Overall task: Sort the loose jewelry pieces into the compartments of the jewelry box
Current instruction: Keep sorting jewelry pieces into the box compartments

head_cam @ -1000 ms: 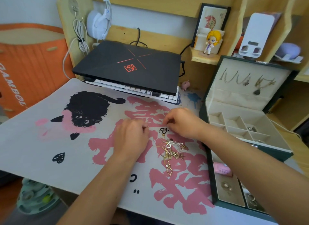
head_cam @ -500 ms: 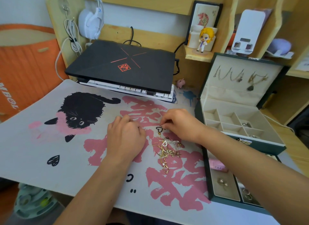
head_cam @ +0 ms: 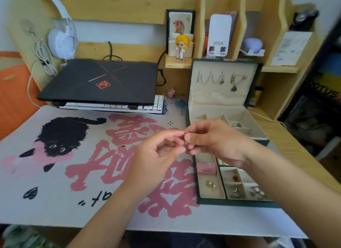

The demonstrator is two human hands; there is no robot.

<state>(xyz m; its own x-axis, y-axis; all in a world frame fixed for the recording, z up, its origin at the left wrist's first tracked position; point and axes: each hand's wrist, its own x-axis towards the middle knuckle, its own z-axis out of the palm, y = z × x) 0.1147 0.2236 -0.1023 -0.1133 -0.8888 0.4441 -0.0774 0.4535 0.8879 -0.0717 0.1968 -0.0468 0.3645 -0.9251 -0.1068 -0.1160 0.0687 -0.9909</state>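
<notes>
Both hands meet fingertip to fingertip above the mat, at the box's 9 o'clock edge.

The left hand point(head_cam: 156, 155) and right hand point(head_cam: 214, 142) have curled fingers pinching together at one spot; whatever tiny piece lies between them is too small to make out. Two small studs point(head_cam: 127, 146) lie on the mat point(head_cam: 55, 192) at the left hand's 9 o'clock. The open box point(head_cam: 228, 201) holds earrings point(head_cam: 210, 185) in its near compartments.

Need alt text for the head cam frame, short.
Two hands, left hand and right hand, meet fingertip to fingertip above a printed desk mat, apparently pinching a tiny piece too small to identify. An open jewelry box with divided compartments sits at right; a closed laptop lies behind.
</notes>
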